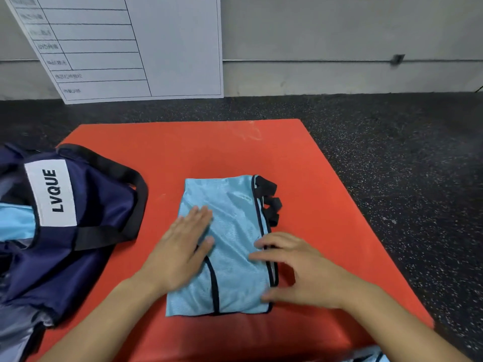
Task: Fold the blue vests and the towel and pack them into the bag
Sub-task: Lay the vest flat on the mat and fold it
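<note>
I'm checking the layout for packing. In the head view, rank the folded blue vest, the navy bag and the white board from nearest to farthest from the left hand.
From the left hand:
1. Folded blue vest, under its palm.
2. Navy bag, to its left.
3. White board, against the far wall.

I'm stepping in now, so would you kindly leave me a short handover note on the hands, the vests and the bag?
Left hand: flat, pressing the folded vest's left half.
Right hand: fingers curled at the vest's right edge, by the black trim.
Vest lies folded on the red mat. Bag sits open to the left, light blue fabric already showing inside.
More blue fabric peeks in at the bottom edge.
Left: finish this vest, pack it. No towel in view.
</note>
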Demonstrator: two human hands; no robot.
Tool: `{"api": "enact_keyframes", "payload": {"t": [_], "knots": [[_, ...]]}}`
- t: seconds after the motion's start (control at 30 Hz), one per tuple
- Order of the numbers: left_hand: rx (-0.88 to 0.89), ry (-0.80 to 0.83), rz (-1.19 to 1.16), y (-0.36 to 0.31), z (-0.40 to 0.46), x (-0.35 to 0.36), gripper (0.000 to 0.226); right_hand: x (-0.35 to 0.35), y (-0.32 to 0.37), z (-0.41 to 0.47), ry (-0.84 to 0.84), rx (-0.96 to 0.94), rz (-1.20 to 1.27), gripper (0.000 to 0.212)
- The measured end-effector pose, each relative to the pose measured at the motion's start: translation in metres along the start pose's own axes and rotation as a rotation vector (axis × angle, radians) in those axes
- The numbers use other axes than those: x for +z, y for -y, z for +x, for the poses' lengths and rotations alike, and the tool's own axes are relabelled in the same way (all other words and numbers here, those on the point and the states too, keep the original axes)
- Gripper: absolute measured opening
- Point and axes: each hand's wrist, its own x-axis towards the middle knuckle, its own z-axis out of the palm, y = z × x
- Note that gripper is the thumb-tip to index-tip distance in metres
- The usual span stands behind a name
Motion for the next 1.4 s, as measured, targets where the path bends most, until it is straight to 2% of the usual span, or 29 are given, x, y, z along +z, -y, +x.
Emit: {"api": "enact_keyframes", "payload": {"t": [0.1,0.2,0.4,0.53,0.7,0.8,0.97,1.1,1.17,1.27,1.4], "knots": [[0.153,0.046,0.063,-0.008,-0.019,0.010,0.068,0.014,0.006,0.000,0.134,-0.019,-0.039,0.087],[0.182,0.067,0.105,-0.007,-0.031,0.016,0.064,0.018,0.004,-0.003,0.130,-0.026,-0.027,0.086],[0.227,0.147,0.149,-0.013,-0.045,0.008,0.056,0.028,0.004,-0.003,-0.010,-0.090,-0.115,0.058],[0.255,0.199,0.084,-0.024,-0.053,0.002,0.055,0.032,0.009,0.000,-0.120,-0.132,-0.188,0.034],[0.230,0.200,0.003,-0.031,-0.057,-0.007,0.080,0.031,0.017,0.009,-0.225,-0.056,0.050,0.014],[0.171,0.152,-0.130,-0.027,-0.052,-0.012,0.078,0.025,0.019,0.015,-0.253,0.085,0.278,0.011],[-0.005,0.091,-0.511,-0.005,-0.031,-0.025,0.081,0.024,0.010,0.030,-0.339,0.268,0.511,0.021],[-0.187,-0.083,-0.728,0.005,-0.018,-0.024,0.071,0.020,0.010,0.043,-0.355,0.305,0.751,0.048],[-0.276,-0.173,-0.819,0.005,-0.012,-0.016,0.067,0.009,0.013,0.042,-0.292,0.293,0.838,0.056],[-0.331,-0.250,-0.854,0.004,-0.005,-0.013,0.058,-0.012,0.008,0.033,-0.152,0.264,0.870,0.056],[-0.386,-0.235,-0.818,0.011,0.003,-0.009,0.046,-0.024,-0.006,0.019,0.088,0.249,0.808,0.075]]}}
